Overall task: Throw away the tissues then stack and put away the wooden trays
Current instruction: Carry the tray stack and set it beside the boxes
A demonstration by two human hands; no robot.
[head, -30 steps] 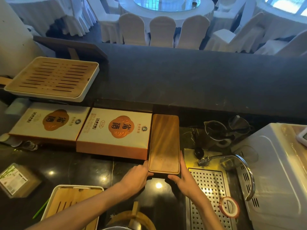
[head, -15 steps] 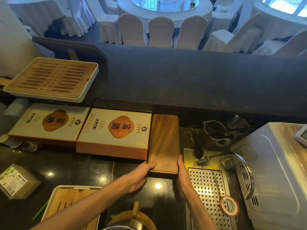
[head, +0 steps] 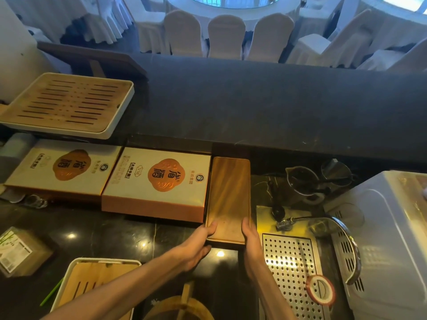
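Centre of frame: long, narrow, dark-brown wooden tray lies flat on the black glossy table, its far end tucked under the overhang of the raised dark counter ledge. Its left edge is right beside, maybe touching, the white-and-orange gift box; the perforated steel drain plate sits to its lower right.

Left hand: thumb over the near left rim, fingers under or against the end; holding the tray. Right hand: laid along the near right edge, fingers extended against the side; contact clear, firm grip not certain.

Whether there is one tray or a stack cannot be told from above. No tissues visible.

Judgement: step in hand is seating the tray in its slot beside the box. To do it well, keep both hands level and push straight along the long axis, so the far corner does not catch the box or ledge. Keep pressure even, or it will skew toward the drain plate.

Still out: slatted bamboo tray in a white base, upper left; a similar one, bottom left.
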